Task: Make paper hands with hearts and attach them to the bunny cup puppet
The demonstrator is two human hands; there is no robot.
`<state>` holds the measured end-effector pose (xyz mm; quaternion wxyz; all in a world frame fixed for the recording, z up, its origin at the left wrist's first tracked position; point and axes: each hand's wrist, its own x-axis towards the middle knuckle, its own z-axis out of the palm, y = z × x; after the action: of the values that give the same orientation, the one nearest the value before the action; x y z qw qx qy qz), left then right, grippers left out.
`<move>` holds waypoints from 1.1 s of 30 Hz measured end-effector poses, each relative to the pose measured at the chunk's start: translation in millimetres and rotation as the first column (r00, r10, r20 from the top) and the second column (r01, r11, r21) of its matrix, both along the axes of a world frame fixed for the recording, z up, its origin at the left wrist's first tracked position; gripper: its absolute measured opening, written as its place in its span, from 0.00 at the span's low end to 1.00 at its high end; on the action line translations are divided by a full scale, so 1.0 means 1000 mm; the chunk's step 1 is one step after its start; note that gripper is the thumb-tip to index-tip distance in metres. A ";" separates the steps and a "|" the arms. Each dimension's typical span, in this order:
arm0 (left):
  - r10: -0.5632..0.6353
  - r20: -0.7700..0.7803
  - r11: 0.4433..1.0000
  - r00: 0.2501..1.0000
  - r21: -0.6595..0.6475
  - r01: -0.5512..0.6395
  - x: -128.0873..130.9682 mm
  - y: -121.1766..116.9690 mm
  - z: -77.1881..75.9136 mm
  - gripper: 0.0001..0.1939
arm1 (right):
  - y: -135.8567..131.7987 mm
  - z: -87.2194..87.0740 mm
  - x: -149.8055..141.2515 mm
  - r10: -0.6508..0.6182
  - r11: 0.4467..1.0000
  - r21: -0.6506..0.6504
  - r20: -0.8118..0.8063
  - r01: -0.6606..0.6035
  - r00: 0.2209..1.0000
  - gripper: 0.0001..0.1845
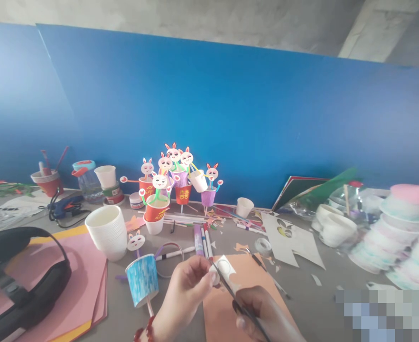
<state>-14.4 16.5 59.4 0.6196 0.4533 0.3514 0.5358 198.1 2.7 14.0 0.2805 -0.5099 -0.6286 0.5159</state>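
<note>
My left hand [186, 285] pinches a small white paper piece [224, 270] with a drawn circle, holding it above an orange paper sheet [227, 294]. My right hand [262, 316] is closed round a thin dark pen [230, 289] whose tip meets the white piece. Just left of my left hand a blue-painted paper cup [142, 279] with a small bunny face [135, 241] stands on a stick.
A stack of white cups [107, 230], pink and yellow paper sheets [70, 285] and a black bag [13, 280] lie on the left. Several bunny cup puppets [175, 183] stand at the back. Markers [202, 240], a tape roll [263, 246], white cut-out card [287, 240] and stacked bowls [397, 232] fill the right.
</note>
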 end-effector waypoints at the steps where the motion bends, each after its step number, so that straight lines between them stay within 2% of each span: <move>1: -0.001 0.003 1.000 1.000 -0.004 0.001 0.000 0.000 0.000 0.23 | 0.000 -0.001 0.000 -0.002 1.000 0.002 0.001 0.002 1.000 0.31; 8: -0.011 0.017 1.000 1.000 -0.004 0.011 -0.001 0.001 0.000 0.23 | 0.001 -0.001 -0.001 0.011 1.000 0.004 0.016 -0.011 1.000 0.29; 15: 0.004 0.028 1.000 1.000 0.005 -0.004 -0.001 0.001 -0.001 0.21 | 0.000 0.001 -0.003 0.009 1.000 -0.008 0.016 -0.009 1.000 0.32; 23: 0.054 0.011 0.997 0.998 0.052 -0.055 0.002 -0.004 -0.004 0.18 | 0.003 -0.003 -0.014 0.051 0.997 -0.049 -0.105 -0.057 0.993 0.38; 26: 0.055 0.004 0.996 0.998 0.065 -0.055 0.003 -0.005 -0.006 0.17 | 0.004 0.001 -0.017 0.055 0.993 -0.092 -0.134 -0.068 0.989 0.39; 30: 0.071 0.003 0.996 0.997 0.062 -0.071 0.004 -0.003 -0.008 0.16 | 0.003 0.013 -0.020 0.072 0.990 -0.111 -0.097 -0.082 0.993 0.41; 33: 0.056 -0.114 0.996 0.992 0.081 -0.047 0.002 -0.002 -0.009 0.14 | 0.002 0.020 -0.022 0.096 0.990 -0.094 -0.084 -0.104 0.992 0.42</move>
<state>-12.0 15.0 50.6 0.5660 0.4983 0.3770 0.5377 175.7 4.3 34.0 0.2538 -0.4701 -0.6154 0.5796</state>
